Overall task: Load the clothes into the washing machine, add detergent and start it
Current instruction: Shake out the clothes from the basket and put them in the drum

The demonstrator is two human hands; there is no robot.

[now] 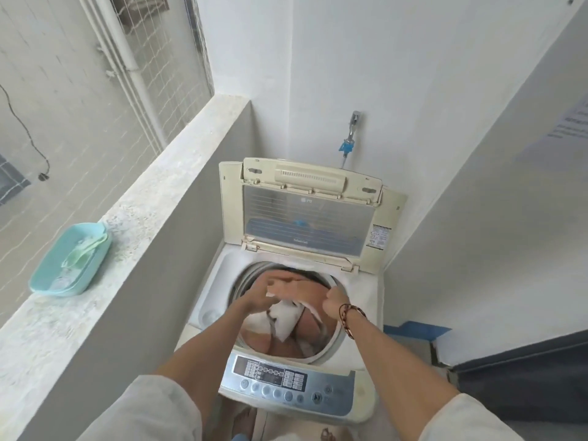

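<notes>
Hands both over the round drum mouth of the cream top-loading washing machine (219, 281), lid up behind them. Left hand (264, 292) blurred, fingers spread flat on the peach and white clothes (286, 319) in the drum. Right hand (334, 302) fisted on a white cloth edge. Grey button panel (286, 386) sits nearer than both wrists. Turquoise plastic tub (70, 259) well left on the ledge.

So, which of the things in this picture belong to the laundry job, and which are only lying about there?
Belong to the job:
- washing machine, lid up
- clothes in the drum
- control panel
- left hand, right hand, both at the clothes
- teal tub with scoop on the ledge, maybe detergent

Only lying about:
- tap on the wall
- paper notice
- blue tape
</notes>
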